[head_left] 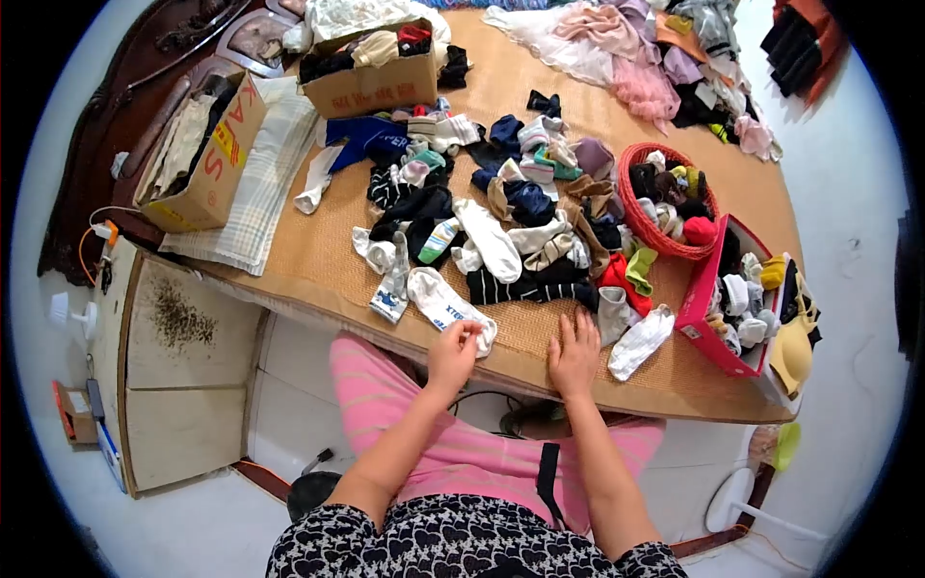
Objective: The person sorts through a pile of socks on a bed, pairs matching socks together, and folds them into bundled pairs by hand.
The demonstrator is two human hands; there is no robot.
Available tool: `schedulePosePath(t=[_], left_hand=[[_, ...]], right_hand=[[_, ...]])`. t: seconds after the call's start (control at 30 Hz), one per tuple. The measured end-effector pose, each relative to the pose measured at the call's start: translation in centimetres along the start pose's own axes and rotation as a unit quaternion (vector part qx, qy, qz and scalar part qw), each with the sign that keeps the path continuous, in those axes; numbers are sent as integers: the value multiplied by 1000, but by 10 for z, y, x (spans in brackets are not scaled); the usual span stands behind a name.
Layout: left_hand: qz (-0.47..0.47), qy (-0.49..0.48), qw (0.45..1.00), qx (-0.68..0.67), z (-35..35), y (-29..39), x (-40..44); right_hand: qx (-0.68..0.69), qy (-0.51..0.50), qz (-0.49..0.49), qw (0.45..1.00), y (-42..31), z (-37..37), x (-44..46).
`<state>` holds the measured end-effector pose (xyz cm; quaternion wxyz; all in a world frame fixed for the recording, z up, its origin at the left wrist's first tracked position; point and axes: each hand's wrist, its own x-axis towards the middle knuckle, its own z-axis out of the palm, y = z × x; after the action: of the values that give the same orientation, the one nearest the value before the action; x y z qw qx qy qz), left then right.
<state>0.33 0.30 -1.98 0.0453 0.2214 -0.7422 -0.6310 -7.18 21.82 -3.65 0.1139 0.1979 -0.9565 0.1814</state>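
My left hand is at the bed's near edge, its fingers curled in on a white sock with blue "XTEP" lettering. The sock lies flat, and part of it is hidden under the hand. My right hand rests flat on the woven mat with its fingers spread, holding nothing. Close to it lie a grey sock and a white ribbed sock. Beyond both hands spreads a loose pile of socks, with a black striped piece and a plain white sock at its front.
A red woven basket and a pink box full of socks stand at the right. Two cardboard boxes of clothing are at the back left. Pink and white clothes lie at the far right. A cabinet stands at the left.
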Motion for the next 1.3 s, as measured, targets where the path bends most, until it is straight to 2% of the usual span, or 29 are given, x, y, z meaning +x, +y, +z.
schedulePosePath(t=[0.07,0.13,0.27,0.33,0.4,0.43,0.47,0.53,0.6,0.67,0.73,0.8,0.83,0.87,0.9,0.93,0.97,1.0,1.03,1.07,1.1,1.2,1.27,1.3], left_hand=[[197,74,967,143,5,10,16],[293,109,917,250,8,28,33],[346,174,838,385,14,54,75],[318,176,837,410,19,43,95],[231,42,930,283,24,34,105],[254,41,932,253,29,36,99],[254,-12,940,228,29,38,93],[262,-16,951,160,23,50,82],[331,147,903,231,0,38,91],[279,279,873,286,-38,38,101],[191,437,803,356,-67,30,111],[55,454,781,425,-91,19,117],[-1,361,813,457,-105,18,115],[-1,361,813,456,-118,7,119],[33,320,914,246,-125,8,121],[64,258,964,21,-127,8,122],[58,243,962,-113,-123,2,116],[56,242,962,-114,-112,24,99],[56,151,938,-307,-102,43,81],[52,52,870,-488,-93,54,66],[49,51,868,-491,-83,57,54],[-20,-79,829,-553,-53,69,17],[-88,-120,800,-581,-36,59,5],[-78,-146,807,-566,-27,61,-1]], right_hand=[[7,6,1,1000,0,0,-1],[15,15,4,1000,1,3,-1],[27,21,11,999,4,5,-3],[30,25,12,999,4,5,-2],[35,22,14,999,3,3,-1],[33,25,15,999,4,4,-1],[32,26,17,999,4,5,-2],[38,30,14,999,4,6,-2],[40,39,15,998,6,7,-2],[43,44,17,998,6,7,-3],[42,45,22,998,5,6,-3],[43,51,18,998,4,5,-3],[40,56,16,998,4,5,-3],[40,57,16,997,5,6,-3],[38,59,16,997,6,7,-3],[36,61,17,997,6,7,-4],[34,60,20,997,6,7,-6],[40,64,19,997,5,6,-6],[45,68,18,997,4,5,-5],[42,66,18,997,4,5,-4],[52,66,17,996,4,4,-4],[61,70,16,996,4,1,-7],[145,96,43,984,0,-2,-12],[169,113,67,977,-10,-8,-13]])
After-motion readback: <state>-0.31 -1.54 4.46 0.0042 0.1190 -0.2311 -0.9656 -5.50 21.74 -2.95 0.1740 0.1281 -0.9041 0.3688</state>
